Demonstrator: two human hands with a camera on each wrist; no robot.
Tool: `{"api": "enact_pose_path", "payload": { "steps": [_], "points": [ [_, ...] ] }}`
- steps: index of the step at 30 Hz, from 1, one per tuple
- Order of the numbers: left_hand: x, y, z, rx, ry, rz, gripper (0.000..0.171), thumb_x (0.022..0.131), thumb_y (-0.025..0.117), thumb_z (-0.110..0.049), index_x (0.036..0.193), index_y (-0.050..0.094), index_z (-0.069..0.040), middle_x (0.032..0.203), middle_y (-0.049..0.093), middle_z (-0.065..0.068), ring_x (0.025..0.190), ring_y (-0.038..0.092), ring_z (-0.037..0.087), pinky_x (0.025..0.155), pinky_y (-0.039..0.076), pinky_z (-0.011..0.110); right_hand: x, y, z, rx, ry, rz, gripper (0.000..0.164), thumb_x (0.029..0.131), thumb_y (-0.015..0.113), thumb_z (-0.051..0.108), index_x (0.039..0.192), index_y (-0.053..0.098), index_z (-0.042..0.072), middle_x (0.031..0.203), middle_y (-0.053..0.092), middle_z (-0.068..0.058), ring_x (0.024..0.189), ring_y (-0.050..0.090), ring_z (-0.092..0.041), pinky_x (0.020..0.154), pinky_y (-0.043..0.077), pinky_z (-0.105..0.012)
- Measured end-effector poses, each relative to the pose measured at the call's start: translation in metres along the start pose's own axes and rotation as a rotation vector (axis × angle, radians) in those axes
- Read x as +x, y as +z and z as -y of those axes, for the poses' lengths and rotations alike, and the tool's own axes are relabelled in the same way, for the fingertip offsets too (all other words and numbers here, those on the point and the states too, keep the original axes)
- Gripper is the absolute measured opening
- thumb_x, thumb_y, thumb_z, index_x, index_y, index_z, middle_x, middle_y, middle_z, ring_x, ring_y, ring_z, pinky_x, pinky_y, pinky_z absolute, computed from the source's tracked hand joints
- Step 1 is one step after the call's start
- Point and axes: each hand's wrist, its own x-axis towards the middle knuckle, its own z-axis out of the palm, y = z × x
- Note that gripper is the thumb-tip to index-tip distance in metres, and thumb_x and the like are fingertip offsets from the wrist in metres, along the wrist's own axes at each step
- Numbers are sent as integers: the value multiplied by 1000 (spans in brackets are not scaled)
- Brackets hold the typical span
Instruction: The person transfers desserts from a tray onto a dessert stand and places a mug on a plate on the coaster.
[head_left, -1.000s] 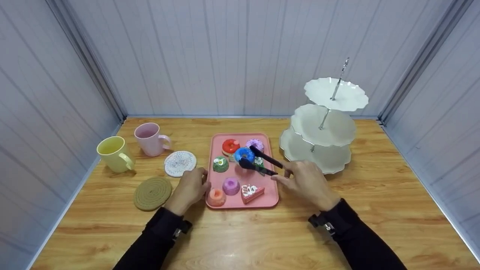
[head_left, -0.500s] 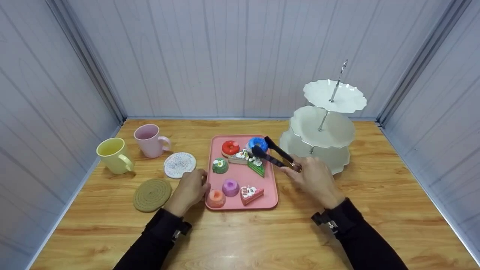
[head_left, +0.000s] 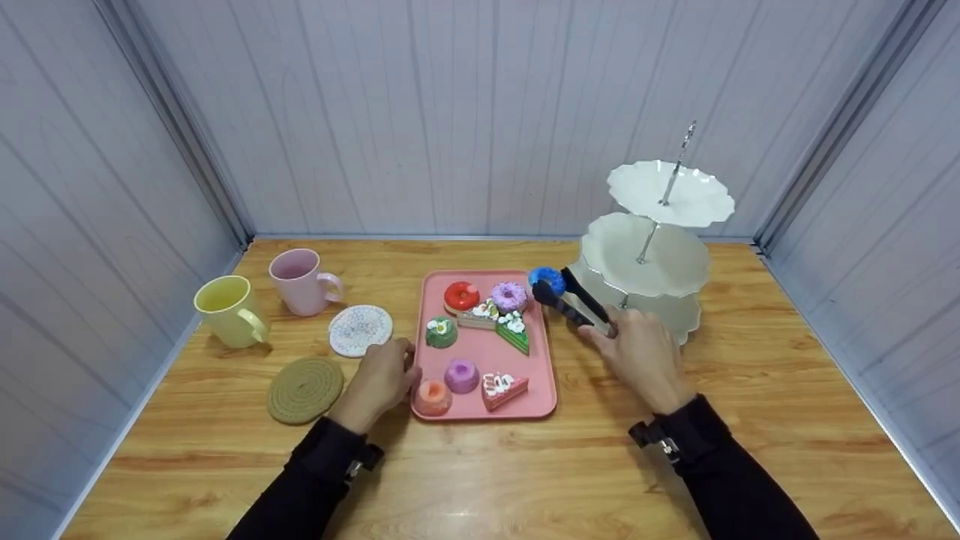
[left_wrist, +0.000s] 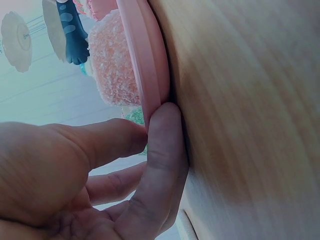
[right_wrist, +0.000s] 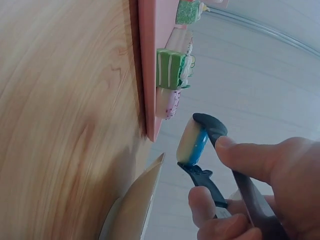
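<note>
My right hand (head_left: pixel 641 356) grips black tongs (head_left: pixel 589 307) between thumb and fingers. Between the tong tips is a blue-topped donut (head_left: pixel 546 280), its pale base and blue icing seen edge-on in the right wrist view, off the table. It is past the right edge of the pink tray (head_left: pixel 480 360), close to the lower plates of the white tiered stand (head_left: pixel 645 255). At the tray's left rim, my left hand (head_left: pixel 381 375) pinches the edge with thumb and finger. On the tray sit a red donut (head_left: pixel 461 295), a purple donut (head_left: pixel 509 296), and several small cakes.
A pink mug (head_left: pixel 300 281) and a yellow mug (head_left: pixel 229 311) stand at the left. Near my left hand lie a white patterned coaster (head_left: pixel 360 330) and a tan woven coaster (head_left: pixel 304 390). Panel walls border the wooden table (head_left: pixel 487 480).
The tongs have carried the blue donut rightward from over the tray to beside the stand, uncovering the purple donut and green cake slice. The left hand stays at the rim.
</note>
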Motion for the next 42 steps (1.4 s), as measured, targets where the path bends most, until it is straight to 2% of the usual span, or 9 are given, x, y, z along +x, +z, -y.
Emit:
{"api": "enact_pose_path", "payload": {
  "steps": [9, 13, 17, 21, 24, 30, 37, 42],
  "points": [
    [-1, 1, 0, -7, 9, -4, 28, 96, 73, -8, 120, 72, 6, 84, 70, 11, 87, 65, 28, 78, 54, 43, 2, -5, -11, -41, 48, -34, 40, 94, 81, 43, 79, 71, 7, 57, 49, 1, 49, 47, -18, 43, 34, -32],
    [0, 1, 0, -9, -2, 2, 28, 96, 73, -8, 121, 72, 5, 88, 72, 12, 88, 66, 28, 79, 55, 43, 3, -7, -15, -58, 97, -36, 42, 95, 80, 45, 80, 72, 7, 61, 54, -2, 52, 52, -22, 44, 39, -35],
    [-1, 1, 1, -7, 8, -9, 28, 95, 73, -7, 119, 72, 5, 88, 72, 13, 90, 68, 32, 84, 57, 48, 5, -7, -19, -96, 139, -50, 44, 94, 79, 48, 83, 73, 6, 68, 63, -9, 59, 61, -30, 47, 45, -43],
    [-1, 1, 1, -15, 9, -13, 27, 94, 73, -6, 118, 72, 6, 85, 70, 12, 88, 68, 31, 83, 58, 48, 6, -7, -21, -123, 182, -37, 47, 95, 78, 48, 87, 75, 2, 73, 66, -14, 61, 62, -33, 48, 47, -48],
    [-1, 1, 0, -31, -8, 3, 26, 95, 73, -6, 118, 72, 6, 84, 69, 10, 84, 67, 27, 76, 58, 42, 6, -6, -23, -134, 206, -29, 48, 95, 78, 47, 87, 73, 0, 74, 65, -14, 60, 61, -31, 47, 46, -46],
    [0, 2, 0, -52, -33, 23, 26, 96, 72, -6, 120, 72, 4, 85, 69, 9, 78, 65, 22, 65, 53, 33, 6, -4, -25, -163, 220, -38, 48, 94, 80, 45, 82, 70, 0, 70, 63, -13, 57, 59, -29, 44, 43, -44],
    [0, 1, 0, -10, -6, 7, 27, 96, 73, -7, 120, 72, 5, 83, 68, 9, 82, 65, 25, 72, 54, 38, 6, -1, -31, -210, 186, -70, 50, 93, 80, 44, 82, 69, -3, 73, 69, -23, 60, 67, -45, 46, 48, -54],
    [1, 1, 0, 0, -8, 14, 27, 97, 72, -8, 120, 71, 5, 81, 67, 8, 79, 63, 23, 68, 51, 36, 6, 1, -32, -220, 194, -59, 49, 93, 81, 43, 81, 67, -2, 72, 68, -21, 60, 67, -43, 46, 48, -54]
  ]
}}
